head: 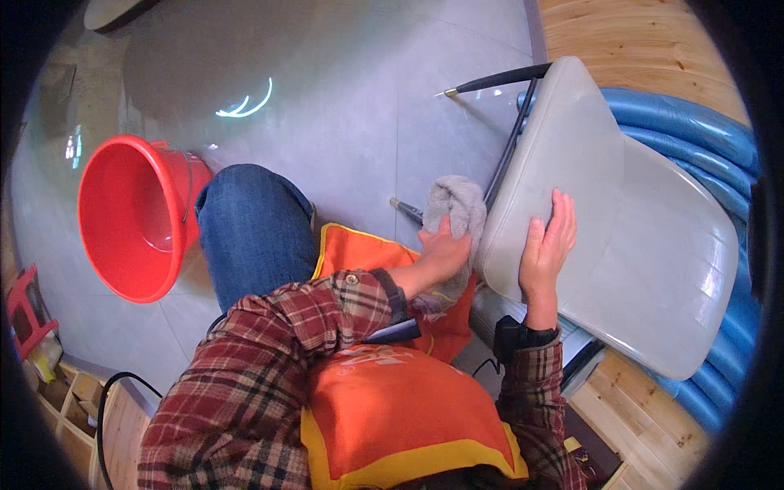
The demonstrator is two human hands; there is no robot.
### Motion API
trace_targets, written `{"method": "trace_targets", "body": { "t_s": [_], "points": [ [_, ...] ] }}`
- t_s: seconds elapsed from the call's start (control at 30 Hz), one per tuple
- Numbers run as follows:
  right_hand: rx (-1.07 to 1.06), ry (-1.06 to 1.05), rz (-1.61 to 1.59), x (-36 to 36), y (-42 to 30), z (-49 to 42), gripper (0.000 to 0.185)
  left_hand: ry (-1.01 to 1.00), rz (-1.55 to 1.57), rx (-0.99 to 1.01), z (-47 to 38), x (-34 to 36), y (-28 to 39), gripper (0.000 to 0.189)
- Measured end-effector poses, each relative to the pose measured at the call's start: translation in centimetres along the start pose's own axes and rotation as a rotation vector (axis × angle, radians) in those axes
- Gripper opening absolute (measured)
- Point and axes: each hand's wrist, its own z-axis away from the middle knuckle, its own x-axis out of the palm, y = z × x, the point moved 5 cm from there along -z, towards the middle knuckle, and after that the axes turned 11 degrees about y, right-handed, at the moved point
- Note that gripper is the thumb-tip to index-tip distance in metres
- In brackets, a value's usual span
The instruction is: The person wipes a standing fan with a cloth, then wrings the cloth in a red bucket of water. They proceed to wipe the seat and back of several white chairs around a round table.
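Observation:
A grey cloth is bunched in my left hand, beside the rounded edge of a tilted chair's pale grey seat. My right hand lies against that seat, holding nothing, its thumb away from the fingers. Dark chair legs with brass-coloured tips point to the left, one of them partly behind the cloth. The chair's smooth backrest extends to the right. Part of the cloth hangs below my left hand over an orange apron with yellow trim.
A red plastic bucket with a wire handle stands tilted in view at the left, near my jeans-clad knee. Blue plastic-wrapped rolls lie behind the chair. Grey tile floor reflects light. A black cable curves at the lower left.

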Motion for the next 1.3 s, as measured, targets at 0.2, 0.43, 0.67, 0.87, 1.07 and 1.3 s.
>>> {"method": "trace_targets", "body": {
  "t_s": [0.2,0.43,0.67,0.87,1.07,1.3],
  "points": [
    [0.009,0.027,0.004,0.4,-0.8,-0.1,0.050,0.189,0.210,-0.481,-8.7,0.2,-7.5,0.078],
    [0.092,0.046,-0.064,0.3,0.6,0.2,0.051,-0.080,-0.303,-0.207,-21.9,4.2,-20.5,0.047],
    [0.115,0.058,-0.083,-0.1,0.8,-0.1,0.051,-0.433,-0.110,-0.281,-10.1,3.6,-10.0,0.070],
    [0.125,0.045,-0.073,-0.4,0.5,-0.2,0.051,-0.493,-0.100,-0.642,-1.1,-2.6,2.7,0.084],
    [0.166,0.050,-0.102,-0.4,0.8,-0.1,0.050,-0.383,-0.045,-0.250,-3.5,-1.6,7.7,0.069],
    [0.191,0.052,-0.085,-0.2,0.8,-0.1,0.052,-0.051,-0.047,0.431,-8.8,2.0,12.3,0.061]
  ]
}}
